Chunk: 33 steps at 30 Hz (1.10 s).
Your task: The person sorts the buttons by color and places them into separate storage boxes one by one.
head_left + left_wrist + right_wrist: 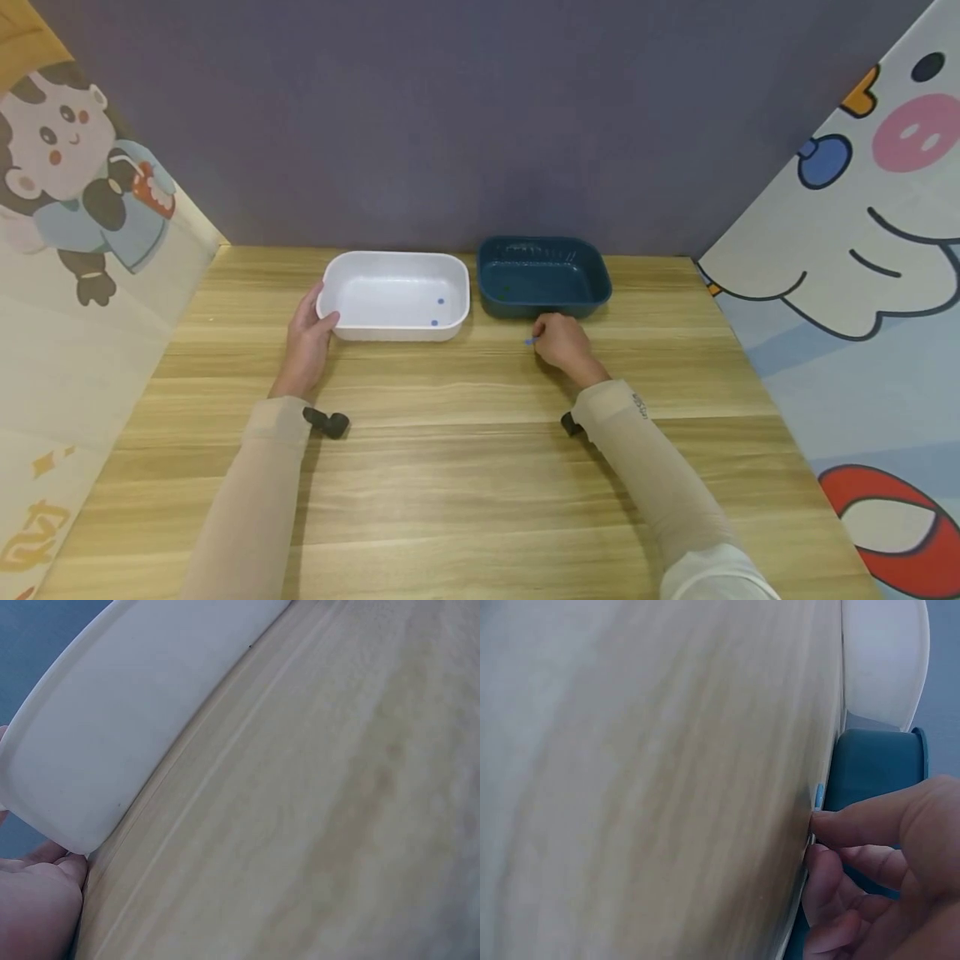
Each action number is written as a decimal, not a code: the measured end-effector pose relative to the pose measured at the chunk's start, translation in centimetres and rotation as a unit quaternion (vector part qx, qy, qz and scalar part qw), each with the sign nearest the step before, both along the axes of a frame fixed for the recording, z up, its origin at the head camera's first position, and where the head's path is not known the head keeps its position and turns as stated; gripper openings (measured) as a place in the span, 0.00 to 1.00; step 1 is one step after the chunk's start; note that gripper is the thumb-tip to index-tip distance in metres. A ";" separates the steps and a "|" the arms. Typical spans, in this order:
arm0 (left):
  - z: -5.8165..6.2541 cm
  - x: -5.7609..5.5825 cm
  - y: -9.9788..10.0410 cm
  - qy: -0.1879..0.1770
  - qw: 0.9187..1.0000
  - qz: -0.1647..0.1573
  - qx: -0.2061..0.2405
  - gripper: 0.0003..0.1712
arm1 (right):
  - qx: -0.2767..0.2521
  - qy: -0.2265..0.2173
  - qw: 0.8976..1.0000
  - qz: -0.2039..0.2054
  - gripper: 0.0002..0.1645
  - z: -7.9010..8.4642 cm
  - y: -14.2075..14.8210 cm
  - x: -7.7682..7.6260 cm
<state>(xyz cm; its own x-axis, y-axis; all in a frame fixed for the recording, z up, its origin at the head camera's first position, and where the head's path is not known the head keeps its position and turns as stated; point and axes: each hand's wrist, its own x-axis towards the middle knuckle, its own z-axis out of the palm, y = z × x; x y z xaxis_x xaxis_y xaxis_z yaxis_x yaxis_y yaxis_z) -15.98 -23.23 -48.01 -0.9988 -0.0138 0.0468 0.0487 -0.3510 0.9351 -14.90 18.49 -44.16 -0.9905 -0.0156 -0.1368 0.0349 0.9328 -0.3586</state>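
Observation:
My left hand [306, 343] grips the left end of a white plastic basin [390, 333], its thumb over the rim. In the left wrist view the basin's outer wall [112, 727] rises beside my fingers. Two small blue pieces [441, 302] lie inside, toward the basin's right end. In front of a dark teal basin [517, 309], my right hand [562, 342] pinches a small flat blue piece [530, 341] low over the tabletop. The right wrist view shows the blue piece's tip [819, 796] past my thumb; its exact kind cannot be told.
Both basins stand side by side on a wood-grain table [450, 467], close to a grey back wall [465, 125]. Tiny green specks [505, 287] show in the teal basin. Cartoon-printed panels [847, 275] flank the table on both sides.

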 end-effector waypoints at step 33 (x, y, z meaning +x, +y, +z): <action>-0.1 -0.1 0.1 0.011 1.000 -0.003 -0.001 0.40 | -0.127 0.074 0.989 0.010 0.05 0.6 -0.8 0.6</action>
<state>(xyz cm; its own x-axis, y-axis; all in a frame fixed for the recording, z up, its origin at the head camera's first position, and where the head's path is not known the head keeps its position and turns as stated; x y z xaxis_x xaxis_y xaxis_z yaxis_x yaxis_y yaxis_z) -16.11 -23.12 -48.13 -0.9976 -0.0083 0.0688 0.0674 -0.3496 0.9345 -14.33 17.73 -43.60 -0.9984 -0.0514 0.0217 -0.0544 0.8116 -0.5817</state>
